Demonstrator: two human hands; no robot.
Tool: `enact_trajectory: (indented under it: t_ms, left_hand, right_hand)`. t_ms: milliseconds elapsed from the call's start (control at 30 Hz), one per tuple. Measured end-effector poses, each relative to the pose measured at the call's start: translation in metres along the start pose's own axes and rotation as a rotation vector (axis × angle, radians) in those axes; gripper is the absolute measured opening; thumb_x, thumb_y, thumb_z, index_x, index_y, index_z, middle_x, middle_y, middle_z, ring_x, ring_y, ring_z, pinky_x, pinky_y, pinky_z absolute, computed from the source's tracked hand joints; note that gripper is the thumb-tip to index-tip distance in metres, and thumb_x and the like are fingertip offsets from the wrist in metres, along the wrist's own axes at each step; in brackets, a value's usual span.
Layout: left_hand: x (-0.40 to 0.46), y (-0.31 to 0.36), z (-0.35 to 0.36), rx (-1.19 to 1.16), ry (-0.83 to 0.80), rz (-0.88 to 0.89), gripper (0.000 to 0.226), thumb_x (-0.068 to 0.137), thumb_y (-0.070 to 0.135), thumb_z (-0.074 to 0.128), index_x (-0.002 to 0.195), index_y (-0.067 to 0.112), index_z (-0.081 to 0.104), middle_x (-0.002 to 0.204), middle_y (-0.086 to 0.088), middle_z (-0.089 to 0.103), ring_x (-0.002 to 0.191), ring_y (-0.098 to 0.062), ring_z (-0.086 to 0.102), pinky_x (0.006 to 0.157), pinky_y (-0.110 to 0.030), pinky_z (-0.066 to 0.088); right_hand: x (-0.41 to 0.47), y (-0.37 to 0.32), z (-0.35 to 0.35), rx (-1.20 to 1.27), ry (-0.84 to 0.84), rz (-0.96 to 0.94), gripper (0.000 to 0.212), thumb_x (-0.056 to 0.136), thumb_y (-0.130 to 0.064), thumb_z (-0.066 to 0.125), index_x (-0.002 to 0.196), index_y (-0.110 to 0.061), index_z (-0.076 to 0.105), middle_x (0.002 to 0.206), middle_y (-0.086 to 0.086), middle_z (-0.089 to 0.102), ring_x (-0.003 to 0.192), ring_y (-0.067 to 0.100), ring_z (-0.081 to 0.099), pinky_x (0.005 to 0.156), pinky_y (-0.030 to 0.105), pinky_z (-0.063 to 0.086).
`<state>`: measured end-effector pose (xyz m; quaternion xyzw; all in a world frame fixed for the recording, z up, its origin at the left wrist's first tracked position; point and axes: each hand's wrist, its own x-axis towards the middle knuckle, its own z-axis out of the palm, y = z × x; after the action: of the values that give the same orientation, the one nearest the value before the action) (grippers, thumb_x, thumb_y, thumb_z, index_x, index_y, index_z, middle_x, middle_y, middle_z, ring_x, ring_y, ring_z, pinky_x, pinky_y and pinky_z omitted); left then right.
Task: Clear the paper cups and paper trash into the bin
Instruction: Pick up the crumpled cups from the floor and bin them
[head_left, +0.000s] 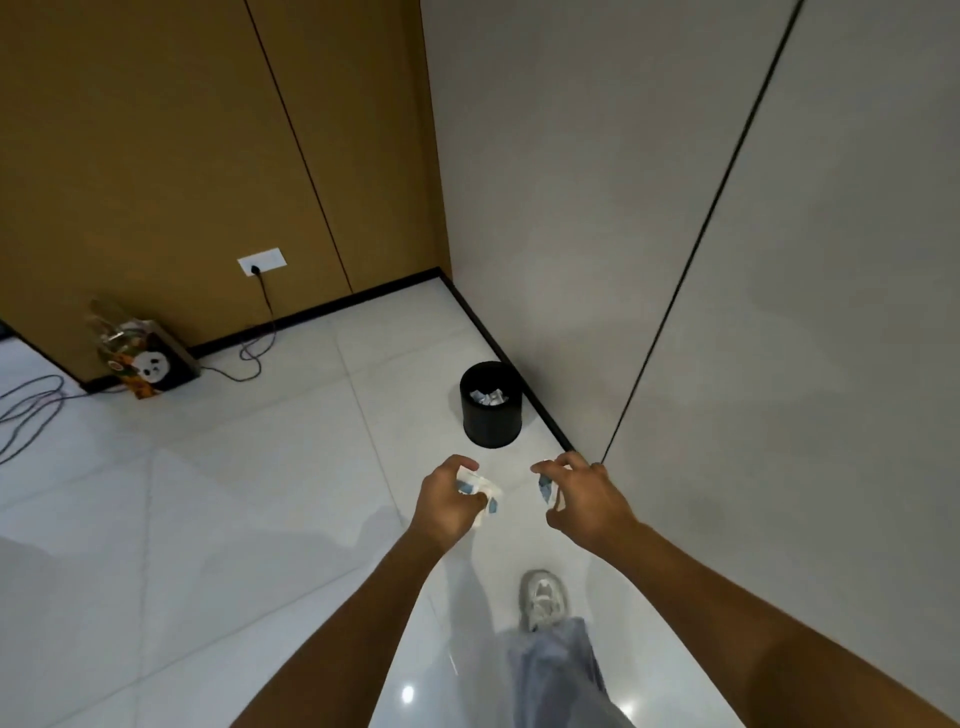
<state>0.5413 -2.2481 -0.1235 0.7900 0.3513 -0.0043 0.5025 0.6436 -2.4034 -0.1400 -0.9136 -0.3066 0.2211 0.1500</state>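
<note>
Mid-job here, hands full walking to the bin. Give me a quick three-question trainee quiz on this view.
1. True or false: the black bin already has paper in it.
2. What does the left hand hold? A) crumpled paper cup B) a cable C) nothing
3. Fill in: the bin stands on the floor beside the ___ wall.

Key: 1 true; 2 A; 3 grey. The right hand also grips paper trash.
</note>
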Motion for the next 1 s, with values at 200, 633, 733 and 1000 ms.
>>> enact_trajectory:
  t_ms: [200, 633, 733, 1000]
  left_hand:
    - [0.146, 0.051, -0.008, -0.009, -0.003, -0.08, 0.038, 0.085, 0.009, 0.068, 0.119, 0.014, 0.055, 0.113, -0.005, 0.052, 0.098, -0.017, 0.051, 0.084, -0.021, 0.044]
    - [0.446, 0.097, -0.06, -0.026, 0.011, -0.173, 0.034, 0.081, 0.005, 0.068, 0.113, 0.009, 0.058, 0.099, -0.002, 0.053, 0.091, -0.021, 0.057, 0.083, -0.032, 0.053]
    - [0.514, 0.098, -0.066, 0.007, -0.038, -0.209, 0.037, 0.082, 0.005, 0.068, 0.116, 0.01, 0.056, 0.101, -0.001, 0.051, 0.093, -0.02, 0.055, 0.085, -0.033, 0.053]
    - [0.635, 0.08, -0.059, -0.039, -0.071, -0.389, 0.039, 0.083, 0.001, 0.066, 0.119, 0.011, 0.054, 0.105, -0.001, 0.05, 0.092, -0.017, 0.052, 0.076, -0.026, 0.051]
  right_hand:
    - [0.167, 0.009, -0.057, -0.019, -0.044, -0.02, 0.061, 0.084, -0.012, 0.064, 0.138, -0.033, 0.045, 0.137, -0.001, 0.041, 0.117, 0.027, 0.043, 0.096, 0.03, 0.044]
    - [0.481, -0.007, -0.104, -0.034, -0.167, -0.037, 0.063, 0.084, -0.016, 0.065, 0.141, -0.03, 0.043, 0.142, 0.002, 0.037, 0.119, 0.03, 0.043, 0.099, 0.032, 0.042]
    - [0.537, -0.003, -0.103, -0.012, -0.213, 0.03, 0.063, 0.085, -0.015, 0.065, 0.142, -0.03, 0.042, 0.142, 0.004, 0.036, 0.12, 0.032, 0.04, 0.097, 0.037, 0.044]
    - [0.661, 0.012, -0.069, -0.059, -0.299, 0.064, 0.064, 0.088, -0.017, 0.06, 0.145, -0.028, 0.033, 0.144, 0.006, 0.038, 0.122, 0.031, 0.045, 0.093, 0.031, 0.042]
